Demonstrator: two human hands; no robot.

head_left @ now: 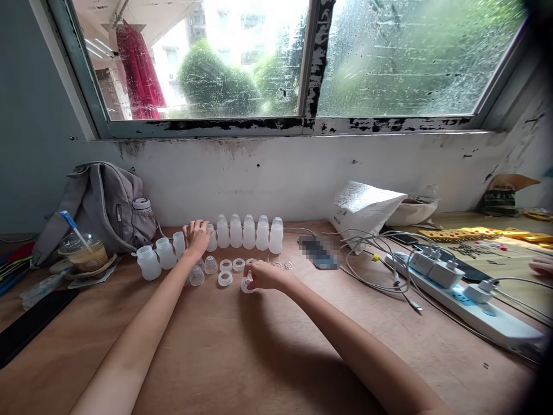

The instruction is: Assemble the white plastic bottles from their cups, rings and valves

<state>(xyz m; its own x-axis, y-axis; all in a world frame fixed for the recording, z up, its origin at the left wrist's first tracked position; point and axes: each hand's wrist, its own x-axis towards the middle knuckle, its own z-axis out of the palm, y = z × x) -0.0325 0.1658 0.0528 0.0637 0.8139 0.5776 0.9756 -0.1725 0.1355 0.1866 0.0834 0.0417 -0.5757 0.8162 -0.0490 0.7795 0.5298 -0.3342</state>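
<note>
My left hand [197, 237] is at the back of the table, its fingers curved round a frosted baby bottle [211, 238] that it partly hides. To its left stand a few open bottles without tops [148, 263]. On the right is a row of bottles with clear domed caps [248, 231]. My right hand [266, 275] pinches a clear bottle nipple set in a collar ring [247, 284], low over the table. White collar rings [225, 278] lie beside it. Clear domed caps [197, 275] sit under my left forearm, and thin rings [288, 266] lie behind my right hand.
A grey backpack [97, 210] and an iced drink cup [86, 252] stand at left, near a black flat object [37, 323]. At right are a phone [318, 252], tangled cables [375, 268], a power strip [466, 302] and a white pouch [367, 210]. Another person's hand [542, 266] shows at the right edge.
</note>
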